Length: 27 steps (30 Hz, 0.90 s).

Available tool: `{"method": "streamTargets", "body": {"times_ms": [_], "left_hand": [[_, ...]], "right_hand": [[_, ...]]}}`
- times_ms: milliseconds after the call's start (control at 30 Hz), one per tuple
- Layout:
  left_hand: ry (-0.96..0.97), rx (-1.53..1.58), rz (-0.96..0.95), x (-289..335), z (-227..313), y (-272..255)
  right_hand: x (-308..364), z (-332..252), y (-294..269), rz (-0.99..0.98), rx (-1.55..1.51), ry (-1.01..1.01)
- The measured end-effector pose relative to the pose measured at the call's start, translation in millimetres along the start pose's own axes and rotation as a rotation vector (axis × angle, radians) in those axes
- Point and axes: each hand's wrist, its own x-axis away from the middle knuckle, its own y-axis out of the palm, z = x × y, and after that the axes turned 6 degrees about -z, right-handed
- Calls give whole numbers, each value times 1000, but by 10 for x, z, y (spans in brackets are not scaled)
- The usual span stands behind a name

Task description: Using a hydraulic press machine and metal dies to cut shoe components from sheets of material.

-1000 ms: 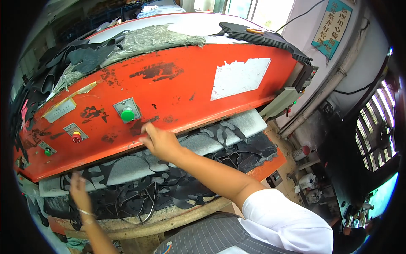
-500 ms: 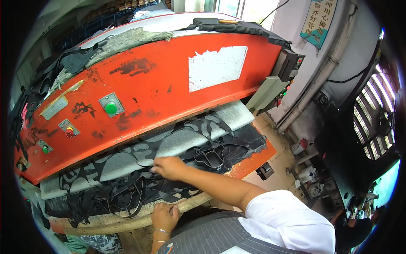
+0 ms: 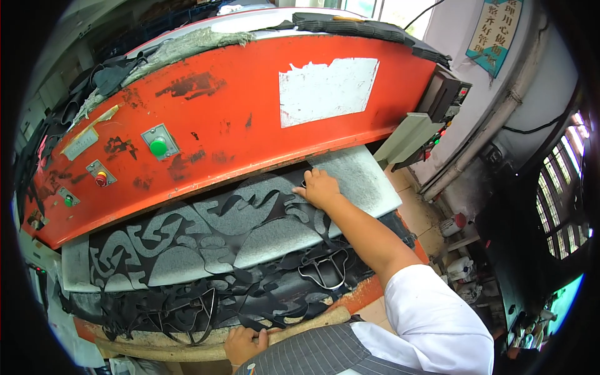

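My right hand [image 3: 320,189] reaches far over the white cutting pad [image 3: 353,164]. Its fingers are closed at the right part of a thin black sheet full of cut-out shapes [image 3: 234,203], seemingly pinching its edge. The sheet lies flat on the pad, with the grey pad surface showing through its holes. My left hand [image 3: 245,344] rests on the worn front bar [image 3: 300,328], fingers laid over it and holding nothing. Between the hands, metal cutting dies [image 3: 328,270] lie among tangled black scraps [image 3: 244,284].
The orange-red press head [image 3: 225,119] stands over the pad, with a green button [image 3: 158,147] and a red button [image 3: 101,179] on its front. A control box [image 3: 440,94] sits at its right end. Folded black material [image 3: 350,28] lies on top.
My right hand has moved away from me and to the right, from the near pad edge to the sheet's far side. More of the pad and cut-out sheet now shows. My left hand stays on the bar.
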Motion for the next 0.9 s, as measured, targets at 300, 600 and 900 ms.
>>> {"method": "streamTargets", "body": {"times_ms": [300, 600, 900], "left_hand": [[10, -58, 15, -91, 59, 21], [-3, 256, 82, 184, 143, -96], [-35, 733, 147, 1514, 117, -297]], "right_hand": [[-353, 1212, -149, 65, -746, 240], [1894, -600, -453, -745, -1543, -117], [3335, -1715, -652, -807, -1142, -864]]}}
